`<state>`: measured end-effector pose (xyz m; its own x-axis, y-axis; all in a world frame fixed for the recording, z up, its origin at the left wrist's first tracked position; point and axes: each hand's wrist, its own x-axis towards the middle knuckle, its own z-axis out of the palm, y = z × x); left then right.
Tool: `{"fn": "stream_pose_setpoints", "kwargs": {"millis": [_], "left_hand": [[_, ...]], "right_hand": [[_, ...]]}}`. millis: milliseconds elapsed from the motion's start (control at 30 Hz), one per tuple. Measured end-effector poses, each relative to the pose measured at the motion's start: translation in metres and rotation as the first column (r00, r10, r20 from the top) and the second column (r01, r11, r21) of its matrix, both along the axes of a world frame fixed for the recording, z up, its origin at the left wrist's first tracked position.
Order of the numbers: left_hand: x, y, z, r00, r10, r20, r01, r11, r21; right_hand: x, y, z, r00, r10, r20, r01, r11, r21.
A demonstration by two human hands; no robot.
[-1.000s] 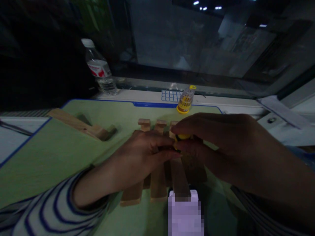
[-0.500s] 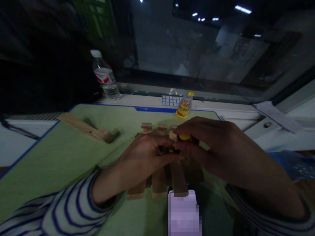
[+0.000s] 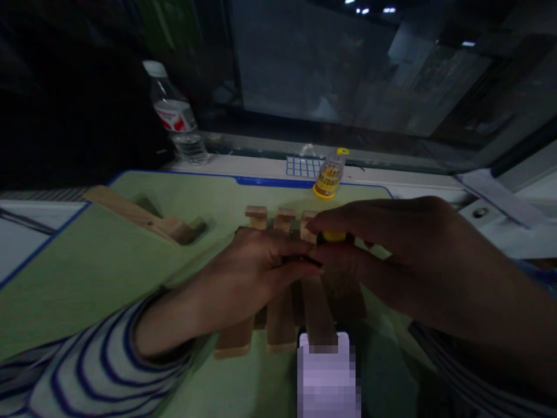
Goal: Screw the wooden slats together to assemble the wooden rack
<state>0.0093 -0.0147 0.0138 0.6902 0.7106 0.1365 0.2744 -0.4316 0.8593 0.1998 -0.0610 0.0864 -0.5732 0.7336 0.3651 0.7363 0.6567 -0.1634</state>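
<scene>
Over a wooden assembly of parallel slats (image 3: pixel 281 325), both my hands meet near the right-hand slat. My right hand (image 3: pixel 391 249) is closed round a yellow-and-black handle (image 3: pixel 334 235), whose yellow end shows between thumb and fingers; most of it is hidden. My left hand (image 3: pixel 248 267) has thumb and forefinger pinched beside the right fingertips. A thin dark edge shows at that pinch, too small to name. Hook-shaped ends of the slats point towards the window. A separate wooden piece (image 3: pixel 148 223) of similar shape lies on the table to the left.
A phone with a blurred screen (image 3: pixel 328 377) lies under the near end of the right slat. By the window stand a water bottle (image 3: pixel 178 119) and a small clear container with yellow ends (image 3: pixel 328 180). The green table (image 3: pixel 52 290) has a blue edge.
The view has shifted slightly, so the bottle and loose wooden piece appear further left and higher. Both hands stay together at the right slat; the right fingers have turned a little around the handle.
</scene>
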Motion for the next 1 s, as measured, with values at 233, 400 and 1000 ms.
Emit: {"fn": "stream_pose_setpoints", "kwargs": {"millis": [233,400,1000], "left_hand": [[-0.001,0.002,0.002,0.999,-0.049,-0.022,0.048,0.998,-0.049],[0.0,0.001,0.001,0.998,-0.049,-0.049,0.046,0.997,-0.062],[0.003,-0.003,0.008,0.99,0.104,-0.097,-0.083,0.977,0.197]], "right_hand": [[-0.004,-0.001,-0.002,0.989,-0.102,0.105,0.095,0.993,0.066],[-0.007,-0.002,-0.005,0.993,-0.09,0.072,0.092,0.996,-0.015],[-0.001,-0.004,-0.002,0.987,0.127,-0.102,-0.133,0.989,-0.064]]}}
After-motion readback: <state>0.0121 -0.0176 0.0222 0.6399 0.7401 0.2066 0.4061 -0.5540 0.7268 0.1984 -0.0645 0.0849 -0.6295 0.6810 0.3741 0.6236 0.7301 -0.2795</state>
